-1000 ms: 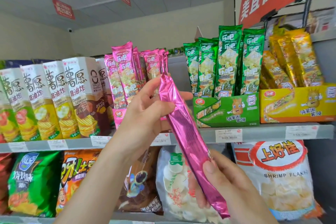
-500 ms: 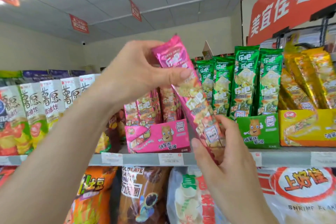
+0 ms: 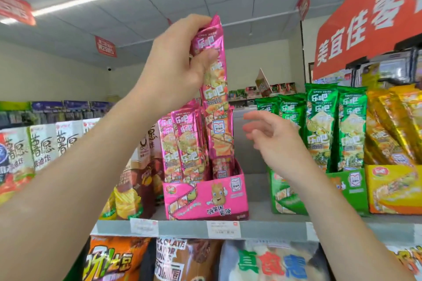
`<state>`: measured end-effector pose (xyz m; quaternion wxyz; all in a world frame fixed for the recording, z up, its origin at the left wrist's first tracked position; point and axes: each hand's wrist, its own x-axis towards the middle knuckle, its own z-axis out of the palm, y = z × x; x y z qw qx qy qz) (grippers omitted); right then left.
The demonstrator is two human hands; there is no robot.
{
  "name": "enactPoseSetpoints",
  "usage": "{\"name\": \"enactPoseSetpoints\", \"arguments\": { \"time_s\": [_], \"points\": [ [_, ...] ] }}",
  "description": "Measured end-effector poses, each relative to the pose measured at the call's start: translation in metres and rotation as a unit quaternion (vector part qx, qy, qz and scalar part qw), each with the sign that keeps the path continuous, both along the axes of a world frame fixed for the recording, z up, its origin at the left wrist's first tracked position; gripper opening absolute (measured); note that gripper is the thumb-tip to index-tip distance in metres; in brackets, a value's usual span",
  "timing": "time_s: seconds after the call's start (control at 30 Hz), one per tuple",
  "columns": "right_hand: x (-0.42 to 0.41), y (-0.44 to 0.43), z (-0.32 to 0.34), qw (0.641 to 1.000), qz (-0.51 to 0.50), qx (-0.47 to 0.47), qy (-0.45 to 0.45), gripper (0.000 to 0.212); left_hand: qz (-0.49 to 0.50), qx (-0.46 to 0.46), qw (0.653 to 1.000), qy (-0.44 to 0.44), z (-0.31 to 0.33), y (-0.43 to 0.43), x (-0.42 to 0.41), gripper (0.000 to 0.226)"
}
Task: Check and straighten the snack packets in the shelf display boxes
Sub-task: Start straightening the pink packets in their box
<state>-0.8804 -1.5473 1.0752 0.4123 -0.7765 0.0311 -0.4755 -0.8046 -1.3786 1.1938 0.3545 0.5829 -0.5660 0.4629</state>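
Observation:
My left hand (image 3: 175,68) grips the top of a long pink snack packet (image 3: 215,98) and holds it upright, its lower end inside the pink display box (image 3: 205,198) at the right side. Several other pink packets (image 3: 182,143) stand in that box to the left of it. My right hand (image 3: 271,141) hovers to the right of the held packet, fingers spread, touching nothing. Green packets (image 3: 319,130) stand in a green display box (image 3: 287,196) further right, and yellow packets (image 3: 392,125) in a yellow box (image 3: 395,189) beyond.
White and brown chip cartons (image 3: 45,146) line the shelf at left. A grey shelf edge (image 3: 182,228) with price labels runs below the boxes. Large snack bags (image 3: 269,262) fill the lower shelf. A red sign (image 3: 365,18) hangs at the upper right.
The left hand turned the pink packet upright and lowered its foot into the pink box. The right hand let go of the packet and now hovers open beside it.

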Motion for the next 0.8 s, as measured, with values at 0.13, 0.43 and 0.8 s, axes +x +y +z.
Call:
{"name": "enactPoseSetpoints", "arguments": {
  "time_s": [0.13, 0.43, 0.8],
  "points": [
    [0.035, -0.005, 0.011, 0.990, -0.029, -0.082, 0.110, 0.026, 0.023, 0.032, 0.999, 0.009, -0.010, -0.004, 0.009, 0.035],
    [0.059, -0.001, -0.002, 0.976, -0.062, -0.117, 0.175, 0.021, 0.133, 0.235, 0.963, 0.012, -0.027, 0.003, 0.026, 0.040],
    [0.046, 0.010, 0.012, 0.997, 0.007, 0.016, 0.079, 0.017, 0.188, 0.303, 0.933, -0.041, -0.040, 0.012, 0.034, 0.080]
  ]
}}
